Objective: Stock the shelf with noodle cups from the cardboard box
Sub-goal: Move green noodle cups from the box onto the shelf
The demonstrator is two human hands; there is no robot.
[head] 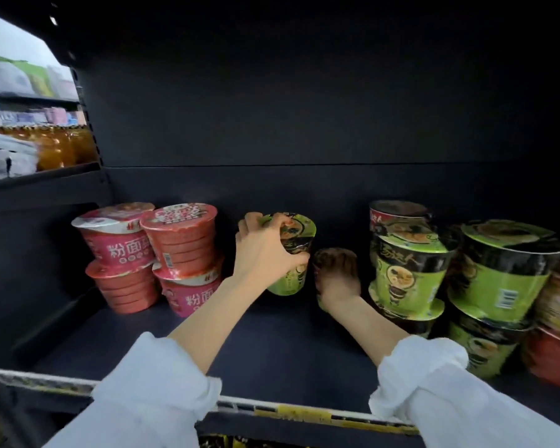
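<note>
My left hand [265,253] grips a green and black noodle cup [296,236] from the side and top. The cup stands upright at the back middle of the dark shelf [272,347]. My right hand [337,279] reaches in just right of that cup, knuckles up and fingers curled downward in shadow. What lies under it is hidden, apart from a greenish sliver by the wrist. Stacked pink and red noodle cups [149,257] stand at the left. Stacked green and black noodle cups [411,270] stand at the right. No cardboard box is in view.
More green cups [505,270] and red cups [553,344] are stacked at the far right. A price rail with yellow labels [304,413] runs along the shelf's front edge. Orange bottles [59,147] stand on a neighbouring shelf at the upper left.
</note>
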